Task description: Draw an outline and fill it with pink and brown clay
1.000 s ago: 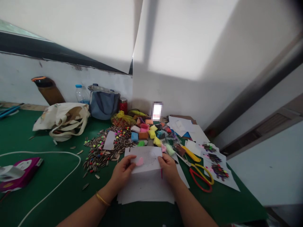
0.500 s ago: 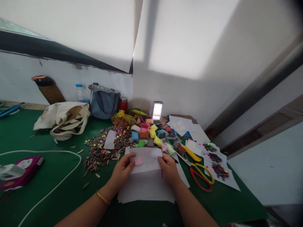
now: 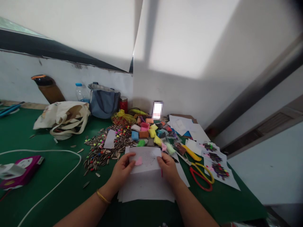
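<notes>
A sheet of white paper (image 3: 144,167) with a faint line drawing and a pink patch (image 3: 138,161) on its left part is held between my hands. My left hand (image 3: 124,167) pinches its left edge, thumb on top beside the pink patch. The right edge is gripped by my right hand (image 3: 168,165), thumb on the front; a thin pink stick shape (image 3: 162,172) shows beside it. Beneath lies a stack of white paper (image 3: 146,189). Just beyond are packs of coloured modelling clay (image 3: 143,134).
Sunflower seeds mixed with coloured beads (image 3: 101,154) spread to the left. Scissors (image 3: 201,173) with red and yellow handles lie on the right, near seed-decorated sheets (image 3: 220,167). Bags (image 3: 104,101), a lit phone (image 3: 157,110) and a white cable (image 3: 59,179) are around.
</notes>
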`<state>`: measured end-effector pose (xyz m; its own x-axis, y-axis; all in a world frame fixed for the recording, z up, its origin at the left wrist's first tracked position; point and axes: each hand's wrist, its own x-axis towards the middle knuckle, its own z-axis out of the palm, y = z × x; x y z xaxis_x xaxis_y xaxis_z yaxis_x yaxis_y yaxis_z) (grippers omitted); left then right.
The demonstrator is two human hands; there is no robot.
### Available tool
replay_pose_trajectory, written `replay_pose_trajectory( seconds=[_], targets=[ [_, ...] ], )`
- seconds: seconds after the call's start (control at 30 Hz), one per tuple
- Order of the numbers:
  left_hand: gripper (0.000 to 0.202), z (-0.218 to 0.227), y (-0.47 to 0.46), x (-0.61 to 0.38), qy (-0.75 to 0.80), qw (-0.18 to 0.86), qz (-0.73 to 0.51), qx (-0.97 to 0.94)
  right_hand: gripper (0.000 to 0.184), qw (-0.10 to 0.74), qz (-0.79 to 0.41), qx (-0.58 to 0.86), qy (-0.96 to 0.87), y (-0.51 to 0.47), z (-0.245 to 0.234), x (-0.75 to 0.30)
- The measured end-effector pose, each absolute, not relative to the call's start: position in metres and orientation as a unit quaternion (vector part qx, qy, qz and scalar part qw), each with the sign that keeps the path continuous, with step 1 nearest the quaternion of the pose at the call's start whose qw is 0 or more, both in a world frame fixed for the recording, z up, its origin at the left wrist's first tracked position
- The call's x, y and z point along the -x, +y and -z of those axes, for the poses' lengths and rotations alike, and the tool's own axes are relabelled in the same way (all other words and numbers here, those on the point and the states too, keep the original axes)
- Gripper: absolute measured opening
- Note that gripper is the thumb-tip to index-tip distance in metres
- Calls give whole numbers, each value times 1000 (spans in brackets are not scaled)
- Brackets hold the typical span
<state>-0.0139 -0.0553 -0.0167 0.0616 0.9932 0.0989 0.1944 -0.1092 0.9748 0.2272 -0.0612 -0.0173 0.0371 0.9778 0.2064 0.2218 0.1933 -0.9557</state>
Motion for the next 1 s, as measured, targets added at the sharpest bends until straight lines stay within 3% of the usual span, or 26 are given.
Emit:
replay_pose_trajectory(
  seconds=[0.37, 0.83, 1.0],
  targets=[
    [48, 20, -56, 13, 497, 470, -440, -581, 32, 507, -386, 508, -580, -63, 14, -226],
    [37, 18, -57, 13, 499, 447, -436, -601, 34, 515, -386, 502, -577, -61, 17, -226],
    [41, 17, -58, 12, 526, 396, -436, -613, 33, 507, -390, 485, -596, -63, 17, -226]
  ],
)
